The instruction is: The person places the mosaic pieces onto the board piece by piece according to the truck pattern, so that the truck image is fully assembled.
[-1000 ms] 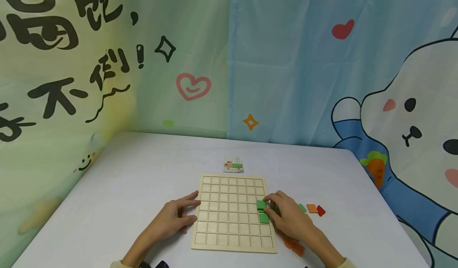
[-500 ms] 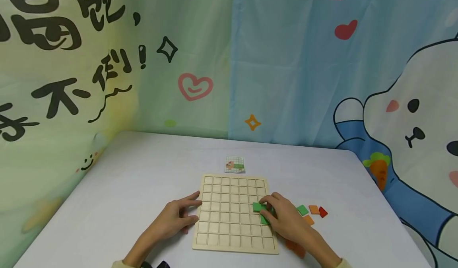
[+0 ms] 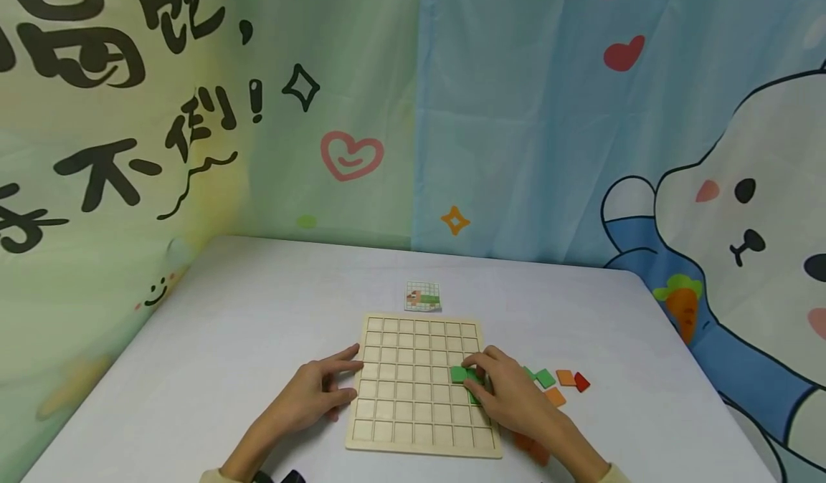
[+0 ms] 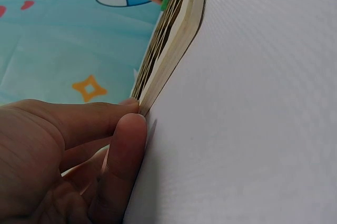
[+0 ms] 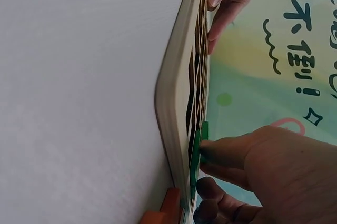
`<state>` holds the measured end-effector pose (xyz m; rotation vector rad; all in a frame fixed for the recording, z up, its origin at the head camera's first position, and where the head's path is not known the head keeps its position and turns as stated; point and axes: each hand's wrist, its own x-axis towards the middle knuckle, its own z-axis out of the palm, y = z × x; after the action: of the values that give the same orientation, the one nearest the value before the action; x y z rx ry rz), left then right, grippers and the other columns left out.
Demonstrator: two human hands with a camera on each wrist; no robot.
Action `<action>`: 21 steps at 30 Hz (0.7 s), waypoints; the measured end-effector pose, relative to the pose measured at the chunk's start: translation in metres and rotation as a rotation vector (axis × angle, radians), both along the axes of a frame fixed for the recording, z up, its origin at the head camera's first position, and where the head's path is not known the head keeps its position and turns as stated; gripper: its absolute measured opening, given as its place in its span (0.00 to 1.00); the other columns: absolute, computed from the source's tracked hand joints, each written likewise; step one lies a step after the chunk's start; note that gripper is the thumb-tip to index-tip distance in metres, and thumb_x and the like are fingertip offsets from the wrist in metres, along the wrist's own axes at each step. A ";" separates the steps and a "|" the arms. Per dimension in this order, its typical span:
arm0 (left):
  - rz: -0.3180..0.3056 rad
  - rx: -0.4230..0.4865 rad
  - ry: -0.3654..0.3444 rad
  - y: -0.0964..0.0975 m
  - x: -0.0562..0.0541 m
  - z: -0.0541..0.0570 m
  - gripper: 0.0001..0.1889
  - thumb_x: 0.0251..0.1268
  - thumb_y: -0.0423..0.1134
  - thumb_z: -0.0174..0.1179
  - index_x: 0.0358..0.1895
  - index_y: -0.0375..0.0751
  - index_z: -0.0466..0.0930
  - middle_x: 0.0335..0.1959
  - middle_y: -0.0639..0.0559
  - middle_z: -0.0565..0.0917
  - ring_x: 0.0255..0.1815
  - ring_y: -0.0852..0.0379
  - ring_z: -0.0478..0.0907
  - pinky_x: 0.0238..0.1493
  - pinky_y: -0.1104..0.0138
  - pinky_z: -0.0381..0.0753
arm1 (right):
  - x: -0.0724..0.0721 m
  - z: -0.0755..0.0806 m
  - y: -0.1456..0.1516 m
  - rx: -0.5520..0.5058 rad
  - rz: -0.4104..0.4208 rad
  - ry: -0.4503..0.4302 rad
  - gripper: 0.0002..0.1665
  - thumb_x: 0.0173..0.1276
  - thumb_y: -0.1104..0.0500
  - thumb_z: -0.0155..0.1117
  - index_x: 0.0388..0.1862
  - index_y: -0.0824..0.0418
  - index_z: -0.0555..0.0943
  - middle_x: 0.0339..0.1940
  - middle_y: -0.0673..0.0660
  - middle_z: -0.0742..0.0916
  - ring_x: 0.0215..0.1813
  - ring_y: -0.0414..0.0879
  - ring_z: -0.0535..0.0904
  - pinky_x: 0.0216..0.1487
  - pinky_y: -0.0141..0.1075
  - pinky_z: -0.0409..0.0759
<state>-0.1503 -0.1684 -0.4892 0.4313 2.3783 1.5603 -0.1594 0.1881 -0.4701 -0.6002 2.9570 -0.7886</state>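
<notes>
A pale wooden grid board lies on the table in the head view. My left hand rests at its left side, with fingertips and thumb touching the edge; the left wrist view shows this hand at the board's rim. Over the right part of the board, my right hand pinches a green square tile, partly covered by the fingers. Just left of it lies another green square. A third green piece shows below, mostly hidden. The right wrist view shows the fingers touching green.
Right of the board lie loose green, orange and red pieces. More orange pieces sit partly under the right forearm. A small picture card lies beyond the board. A printed curtain hangs behind the table.
The leading green square has shifted left along the board by about one cell, and my right hand has moved slightly left with it. The left hand stays at the board's edge.
</notes>
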 end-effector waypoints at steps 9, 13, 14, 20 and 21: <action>0.004 -0.037 0.002 0.000 -0.001 -0.002 0.27 0.69 0.34 0.70 0.70 0.32 0.78 0.84 0.41 0.64 0.18 0.60 0.79 0.28 0.69 0.80 | 0.001 0.002 -0.002 0.021 -0.005 0.000 0.13 0.71 0.57 0.74 0.53 0.54 0.86 0.38 0.46 0.80 0.35 0.35 0.69 0.38 0.30 0.74; -0.005 -0.023 0.004 0.000 -0.001 -0.002 0.27 0.69 0.33 0.70 0.70 0.31 0.78 0.84 0.39 0.64 0.18 0.60 0.78 0.28 0.69 0.81 | 0.001 0.001 -0.002 0.023 -0.003 0.009 0.13 0.71 0.57 0.74 0.52 0.54 0.86 0.38 0.46 0.80 0.35 0.35 0.69 0.38 0.30 0.74; -0.008 -0.016 0.005 0.000 -0.001 -0.002 0.27 0.69 0.33 0.70 0.70 0.30 0.78 0.84 0.39 0.63 0.17 0.60 0.78 0.28 0.69 0.81 | 0.001 0.001 -0.002 0.023 -0.003 0.012 0.13 0.71 0.57 0.74 0.52 0.54 0.86 0.38 0.46 0.80 0.35 0.35 0.69 0.38 0.30 0.74; -0.011 0.017 -0.001 -0.001 -0.001 -0.002 0.28 0.68 0.32 0.70 0.70 0.29 0.77 0.84 0.37 0.62 0.17 0.61 0.77 0.24 0.68 0.81 | 0.000 0.000 -0.003 0.025 -0.006 0.009 0.13 0.71 0.57 0.74 0.52 0.53 0.85 0.38 0.46 0.79 0.36 0.35 0.69 0.38 0.31 0.74; -0.012 0.016 -0.001 -0.001 -0.001 -0.001 0.28 0.68 0.32 0.70 0.70 0.29 0.77 0.84 0.37 0.62 0.17 0.61 0.77 0.24 0.68 0.81 | 0.000 0.000 -0.003 0.026 -0.007 0.006 0.13 0.71 0.56 0.74 0.53 0.53 0.85 0.38 0.46 0.79 0.36 0.35 0.69 0.38 0.31 0.74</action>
<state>-0.1515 -0.1691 -0.4907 0.4465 2.3598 1.5748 -0.1592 0.1855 -0.4699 -0.5917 2.9716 -0.7496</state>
